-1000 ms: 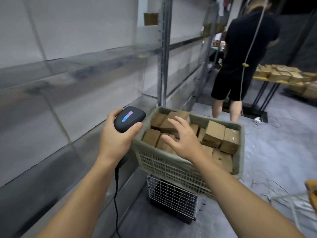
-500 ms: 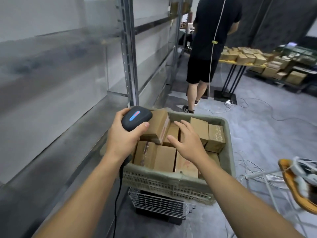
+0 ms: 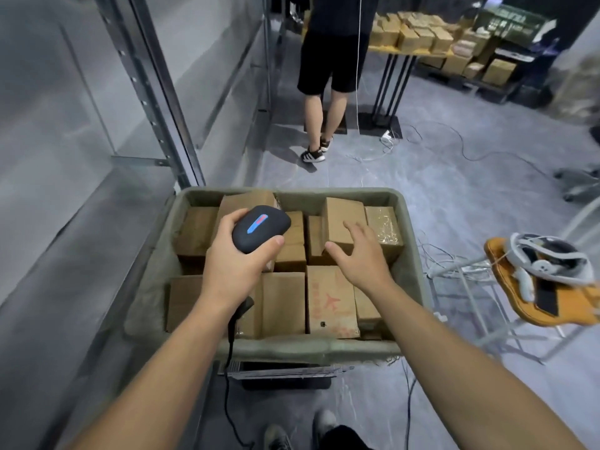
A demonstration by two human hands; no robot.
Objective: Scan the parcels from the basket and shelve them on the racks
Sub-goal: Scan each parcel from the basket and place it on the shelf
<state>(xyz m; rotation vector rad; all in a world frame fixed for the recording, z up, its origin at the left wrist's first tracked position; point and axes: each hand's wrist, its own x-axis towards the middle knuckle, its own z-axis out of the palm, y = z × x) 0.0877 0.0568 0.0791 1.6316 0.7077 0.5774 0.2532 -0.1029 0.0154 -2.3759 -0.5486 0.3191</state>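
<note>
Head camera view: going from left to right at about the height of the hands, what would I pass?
Rack shelf → left hand gripping the scanner → right hand, open over the parcels → white headset lying on the orange stool.

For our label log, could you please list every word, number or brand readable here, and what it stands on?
None can be read for certain.
Red print on the brown cardboard parcel by the near rim of the grey-green plastic basket: too blurred to read.
Pale marks on the dark green crate at the back: too small and blurred.
Black handheld scanner in the left hand: a lit blue and red strip, no lettering visible.
</note>
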